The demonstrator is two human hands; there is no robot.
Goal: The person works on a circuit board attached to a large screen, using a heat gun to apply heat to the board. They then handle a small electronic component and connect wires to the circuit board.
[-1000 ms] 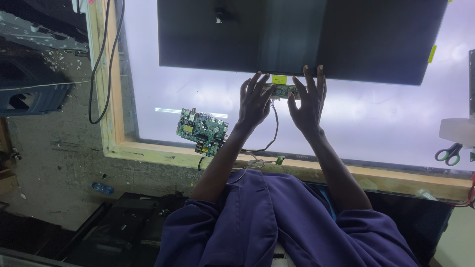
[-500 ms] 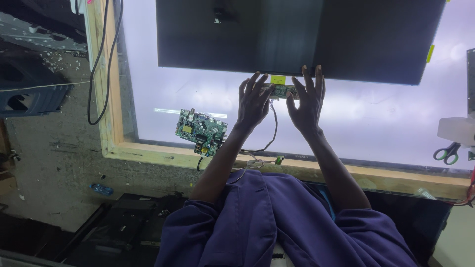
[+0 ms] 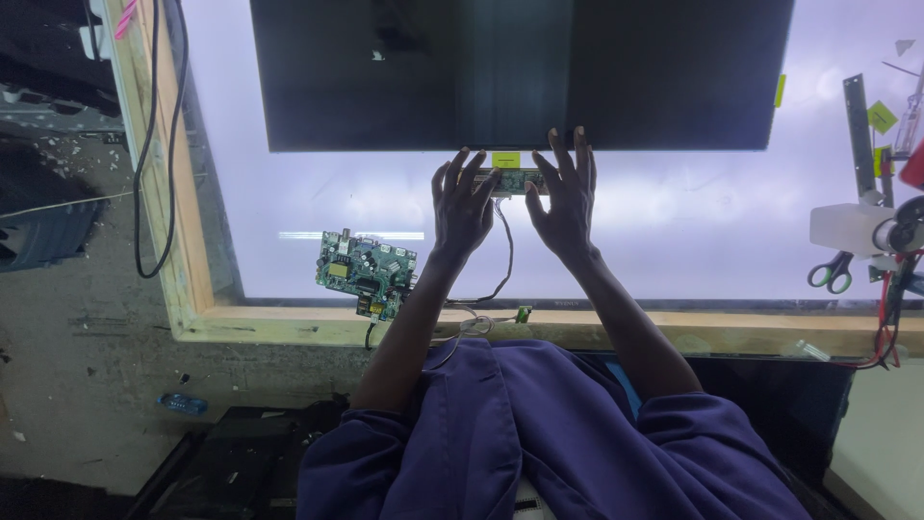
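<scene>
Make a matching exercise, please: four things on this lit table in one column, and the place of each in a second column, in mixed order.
Things:
1. dark panel
2. green circuit board
3. scissors
4. small board strip

Places:
A. right side of the lit table
B. between the left hand and the right hand
C. far part of the table
D. near the wooden frame, left of the left forearm

Pairs: 1-C, 2-D, 3-A, 4-B
</scene>
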